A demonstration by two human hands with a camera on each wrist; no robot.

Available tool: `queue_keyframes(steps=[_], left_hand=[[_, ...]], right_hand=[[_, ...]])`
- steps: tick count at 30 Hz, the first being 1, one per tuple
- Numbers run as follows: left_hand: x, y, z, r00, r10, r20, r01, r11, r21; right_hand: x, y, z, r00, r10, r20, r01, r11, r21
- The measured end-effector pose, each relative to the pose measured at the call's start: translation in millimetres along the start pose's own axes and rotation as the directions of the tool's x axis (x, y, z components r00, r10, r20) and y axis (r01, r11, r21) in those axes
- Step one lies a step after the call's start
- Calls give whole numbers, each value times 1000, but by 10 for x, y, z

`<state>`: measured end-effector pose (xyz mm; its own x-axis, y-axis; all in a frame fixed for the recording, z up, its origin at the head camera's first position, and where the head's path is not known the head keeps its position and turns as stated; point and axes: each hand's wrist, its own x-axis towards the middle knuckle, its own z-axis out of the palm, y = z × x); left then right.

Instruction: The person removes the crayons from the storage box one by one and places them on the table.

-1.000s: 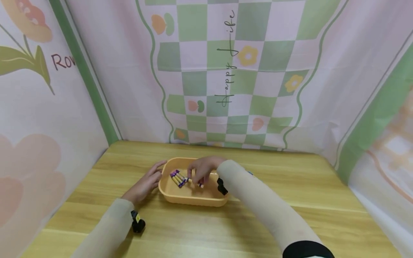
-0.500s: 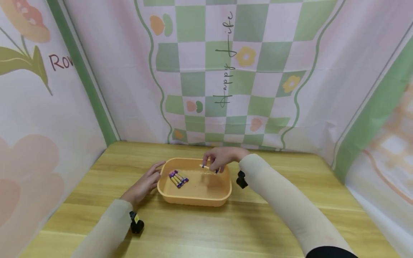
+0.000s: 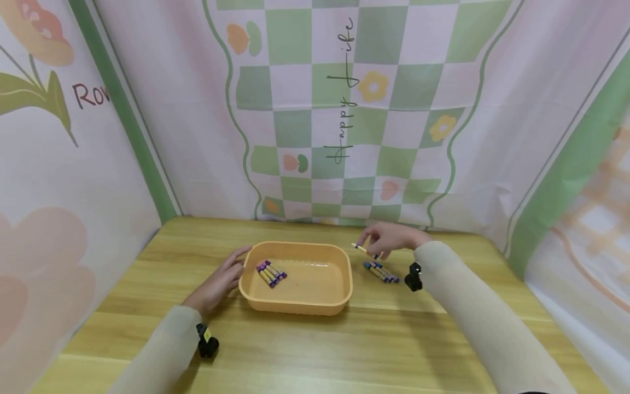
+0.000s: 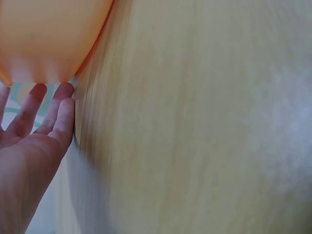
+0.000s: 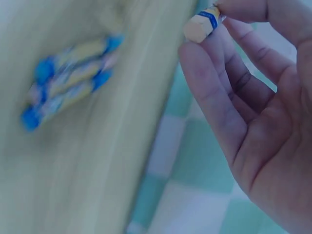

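My right hand (image 3: 389, 238) pinches a pale crayon (image 3: 365, 250) with blue bands between thumb and fingers, above the table at the right of the orange tray (image 3: 295, 308). In the right wrist view the crayon's cream end (image 5: 197, 29) points toward the camera. Below that hand, several blue-ended crayons (image 3: 381, 272) lie side by side on the wood. My left hand (image 3: 219, 282) rests its straight fingers against the tray's left wall; the left wrist view shows the fingertips (image 4: 63, 90) at the wall. Inside the tray, several purple and pink-ended crayons (image 3: 270, 273) lie together at the left.
The wooden table (image 3: 295, 355) reaches to a checked green and white curtain (image 3: 334, 137) at the back. More printed curtain (image 3: 98, 164) hangs along the left side, and another panel (image 3: 566, 180) along the right.
My right hand has lifted the pale crayon out of the tray and carried it right, over the tray's edge, uncovering the blue-ended crayons. The left hand has stayed at the tray.
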<state>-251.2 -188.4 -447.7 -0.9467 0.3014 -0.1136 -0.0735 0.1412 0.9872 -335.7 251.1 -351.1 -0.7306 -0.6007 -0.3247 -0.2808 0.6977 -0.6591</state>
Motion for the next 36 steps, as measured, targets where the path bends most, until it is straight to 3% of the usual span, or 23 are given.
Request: queue_keyframes(steps=[9,15,23,36], left_hand=[[-5,4,-14,1000,4,9,-4,1000,-2],[12,-13,-13,1000,13,1,-13,1000,9],[23,-30,-12,1000,20,-7,-20,1000,14],[33,-48,-11,1000,21,-9,-20,1000,11]], right_hand=[[-280,534,35,987,156,-29,-151,981,119],[-337,744,114,980,192,-44,-182,968,171],[-339,856,153,972,235,-1,-230,951,206],[-330,858,170,961,273,-41,-261,947,188]])
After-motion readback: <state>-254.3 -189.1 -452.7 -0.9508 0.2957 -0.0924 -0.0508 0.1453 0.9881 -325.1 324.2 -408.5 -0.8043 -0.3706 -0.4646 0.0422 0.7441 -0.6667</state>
